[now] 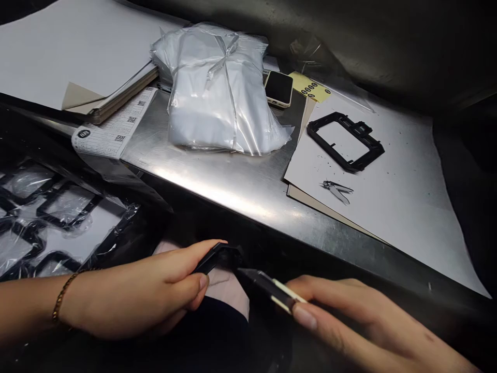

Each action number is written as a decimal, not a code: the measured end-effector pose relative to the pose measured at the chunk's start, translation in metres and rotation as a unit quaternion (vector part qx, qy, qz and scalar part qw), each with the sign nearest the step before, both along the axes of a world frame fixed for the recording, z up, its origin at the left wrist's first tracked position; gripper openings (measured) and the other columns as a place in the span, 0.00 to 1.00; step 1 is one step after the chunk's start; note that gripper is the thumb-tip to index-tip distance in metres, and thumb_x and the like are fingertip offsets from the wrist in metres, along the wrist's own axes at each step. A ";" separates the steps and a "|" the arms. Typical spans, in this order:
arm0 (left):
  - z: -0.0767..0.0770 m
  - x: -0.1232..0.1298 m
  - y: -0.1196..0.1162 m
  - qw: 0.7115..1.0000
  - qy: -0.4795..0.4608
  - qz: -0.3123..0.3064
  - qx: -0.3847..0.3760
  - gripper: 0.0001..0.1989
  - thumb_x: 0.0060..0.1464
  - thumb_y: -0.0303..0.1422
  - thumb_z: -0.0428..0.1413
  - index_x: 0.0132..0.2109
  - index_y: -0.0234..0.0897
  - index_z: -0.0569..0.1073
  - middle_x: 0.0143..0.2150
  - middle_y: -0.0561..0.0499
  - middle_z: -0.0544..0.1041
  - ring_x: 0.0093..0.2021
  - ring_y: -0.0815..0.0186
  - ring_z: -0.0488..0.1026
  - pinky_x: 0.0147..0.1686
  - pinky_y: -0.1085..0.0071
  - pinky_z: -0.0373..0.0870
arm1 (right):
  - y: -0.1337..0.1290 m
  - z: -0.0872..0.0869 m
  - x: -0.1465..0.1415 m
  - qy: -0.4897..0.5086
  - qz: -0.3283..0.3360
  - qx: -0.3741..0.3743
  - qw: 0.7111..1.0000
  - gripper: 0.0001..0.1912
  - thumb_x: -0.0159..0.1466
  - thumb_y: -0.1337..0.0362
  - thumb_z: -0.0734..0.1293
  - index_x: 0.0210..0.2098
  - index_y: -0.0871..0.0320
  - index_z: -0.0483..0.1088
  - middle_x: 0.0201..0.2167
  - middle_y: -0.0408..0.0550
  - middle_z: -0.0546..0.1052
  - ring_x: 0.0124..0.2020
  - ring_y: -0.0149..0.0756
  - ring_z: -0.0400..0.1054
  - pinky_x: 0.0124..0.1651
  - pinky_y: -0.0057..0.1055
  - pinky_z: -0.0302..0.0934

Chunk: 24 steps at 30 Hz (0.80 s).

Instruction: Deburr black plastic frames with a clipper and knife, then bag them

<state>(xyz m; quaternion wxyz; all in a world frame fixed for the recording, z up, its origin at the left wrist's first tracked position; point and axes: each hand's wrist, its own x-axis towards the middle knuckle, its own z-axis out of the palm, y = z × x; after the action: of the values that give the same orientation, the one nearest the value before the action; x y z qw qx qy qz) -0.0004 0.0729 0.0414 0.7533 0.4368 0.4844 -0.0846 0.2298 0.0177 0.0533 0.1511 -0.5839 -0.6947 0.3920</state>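
Below the front edge of the steel table, my left hand (pixel 155 290) grips a black plastic part (pixel 219 257) between thumb and fingers. My right hand (pixel 357 321) holds a slim black-and-cream tool (pixel 272 287), its tip pointing left toward that part. The tip sits just short of the part; contact cannot be told. A bead bracelet (pixel 62 295) circles my left wrist.
On the steel table (pixel 233 181) lie a black plastic frame (pixel 345 141) and small tweezers (pixel 337 189) on white paper, a bundle of clear bags (pixel 217 93), a phone (pixel 278 88), a yellow label strip (pixel 310 87) and printed sheets (pixel 112 124). Bagged black frames (pixel 58 217) lie left.
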 end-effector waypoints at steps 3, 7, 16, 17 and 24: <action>-0.002 -0.003 0.000 1.000 -0.025 0.015 -0.012 0.22 0.52 0.38 0.45 0.55 0.54 0.54 0.26 0.57 0.66 0.16 0.76 0.56 0.14 0.79 0.52 | 0.013 -0.022 0.027 -0.158 -0.027 0.216 0.963 0.13 0.62 0.61 0.57 0.45 0.54 0.65 0.30 0.45 0.72 0.28 0.32 0.67 0.29 0.26 0.63; -0.007 -0.003 0.002 0.999 -0.007 -0.004 -0.050 0.25 0.54 0.37 0.43 0.58 0.56 0.45 0.25 0.59 0.63 0.15 0.77 0.55 0.13 0.82 0.51 | 0.044 -0.058 0.052 -0.297 -0.073 0.359 0.882 0.14 0.60 0.67 0.58 0.45 0.60 0.65 0.35 0.55 0.67 0.33 0.42 0.63 0.30 0.40 0.60; -0.008 0.001 0.003 0.999 -0.030 -0.026 -0.030 0.24 0.55 0.38 0.41 0.57 0.49 0.43 0.25 0.59 0.61 0.12 0.80 0.53 0.09 0.84 0.49 | 0.016 -0.024 -0.042 -0.103 0.056 0.460 0.880 0.06 0.53 0.73 0.67 0.32 0.64 0.71 0.28 0.52 0.69 0.33 0.38 0.57 0.33 0.39 0.57; -0.009 0.001 0.002 0.999 -0.025 -0.024 -0.031 0.24 0.55 0.38 0.41 0.57 0.48 0.43 0.25 0.59 0.61 0.12 0.80 0.53 0.09 0.84 0.50 | 0.015 -0.024 -0.049 -0.096 0.071 0.459 0.881 0.05 0.52 0.74 0.66 0.30 0.67 0.72 0.28 0.53 0.70 0.32 0.39 0.57 0.33 0.40 0.56; -0.011 0.001 0.004 0.998 -0.042 -0.034 -0.020 0.13 0.55 0.37 0.40 0.47 0.41 0.57 0.27 0.59 0.61 0.11 0.82 0.53 0.09 0.84 0.51 | 0.023 -0.037 -0.057 -0.085 0.078 0.463 0.879 0.07 0.54 0.78 0.61 0.25 0.70 0.71 0.23 0.51 0.70 0.30 0.35 0.57 0.33 0.39 0.52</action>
<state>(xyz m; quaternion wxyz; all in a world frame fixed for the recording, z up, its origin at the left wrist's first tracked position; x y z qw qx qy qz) 0.0007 0.0768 0.0301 0.7782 0.4406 0.4359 -0.1014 0.1732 0.0406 0.0163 0.3137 -0.4221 -0.8504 -0.0153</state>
